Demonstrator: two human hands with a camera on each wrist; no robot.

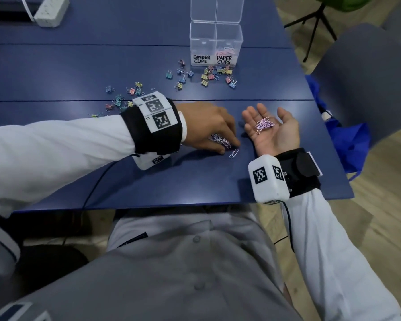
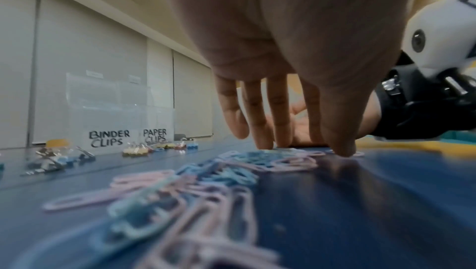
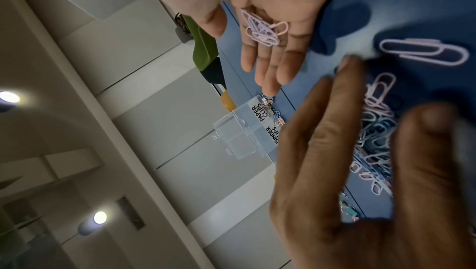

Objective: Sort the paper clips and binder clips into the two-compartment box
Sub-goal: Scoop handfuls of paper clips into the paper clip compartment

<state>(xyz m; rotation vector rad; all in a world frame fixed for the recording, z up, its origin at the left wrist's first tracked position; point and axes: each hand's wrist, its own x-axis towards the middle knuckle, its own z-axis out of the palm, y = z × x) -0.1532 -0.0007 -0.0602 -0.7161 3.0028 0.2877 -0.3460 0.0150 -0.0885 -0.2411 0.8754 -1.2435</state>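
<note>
In the head view the left hand (image 1: pixel 208 126) covers most of the paper clips (image 1: pixel 220 141) beneath it, so their number cannot be told. At the top edge the lid (image 1: pixel 218 8) of the box (image 1: pixel 215 42) is cut off. The binder clips (image 1: pixel 206 76) at upper centre are too small to count. In the left wrist view the nearest clips at the bottom are blurred. In the right wrist view the left hand's fingers (image 3: pixel 322 131), lower right, are blurred and hide part of the "BINDER CLIPS" label (image 3: pixel 273 135).
</note>
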